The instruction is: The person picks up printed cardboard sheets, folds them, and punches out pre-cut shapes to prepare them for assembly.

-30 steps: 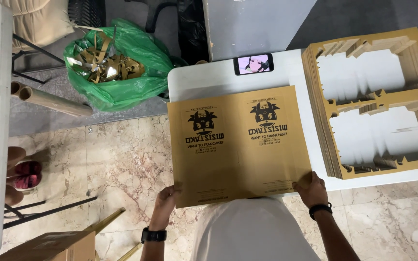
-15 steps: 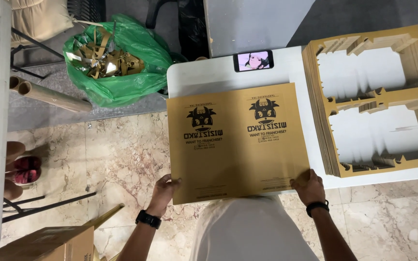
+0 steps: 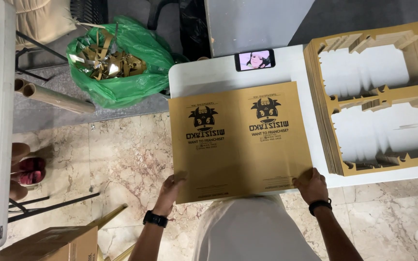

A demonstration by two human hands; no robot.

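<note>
Head camera looks straight down on a printed brown cardboard sheet [image 3: 240, 140] lying flat on a white table [image 3: 218, 77], its left part jutting past the table's edge over the marble floor [image 3: 122, 154]. The left hand [image 3: 170, 188] grips the sheet's near left corner: the thumb lies on top of the board and the other fingers are hidden beneath it, so the hand is clamped on the corner. The right hand [image 3: 310, 186] holds the near right corner, fingers curled together over the edge and closed on the board. Both hands sit at the sheet's near edge, with the printed side and its two dark cartoon emblems facing up and away from the person. Each wrist wears a dark band.

Just right of the sheet stands a stack of die-cut cardboard frames [image 3: 322, 125], their large openings showing the white tabletop. A phone [image 3: 254, 60] with a lit screen lies beyond the sheet's far edge. Left of the table, a green plastic bag [image 3: 136, 72] holds cardboard scraps, with cardboard tubes [image 3: 54, 96] beside it on the floor.
</note>
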